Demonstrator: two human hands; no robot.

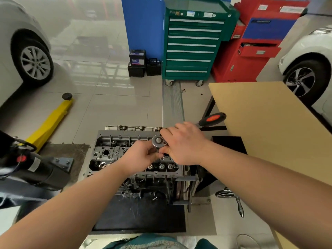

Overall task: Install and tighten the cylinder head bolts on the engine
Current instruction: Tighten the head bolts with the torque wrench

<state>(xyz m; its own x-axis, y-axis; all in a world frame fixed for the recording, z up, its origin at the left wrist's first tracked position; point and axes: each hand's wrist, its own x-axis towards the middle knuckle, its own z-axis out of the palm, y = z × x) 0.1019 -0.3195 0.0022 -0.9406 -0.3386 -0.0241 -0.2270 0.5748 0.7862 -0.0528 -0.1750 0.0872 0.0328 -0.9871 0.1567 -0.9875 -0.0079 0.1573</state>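
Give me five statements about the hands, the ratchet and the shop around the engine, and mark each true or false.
1. Both hands, left hand and right hand, are at the ratchet head over the cylinder head. True.
2. The tool cabinet with drawers is yellow. False: it is green.
3. The ratchet handle is black with a red patch. True.
4. A yellow floor jack lies at the left. True.
5. The right hand is empty and away from the engine. False: it holds the ratchet.

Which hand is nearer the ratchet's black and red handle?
Right. The right hand grips the ratchet by its head, just short of the black and red handle; the left hand is under the head, farther away.
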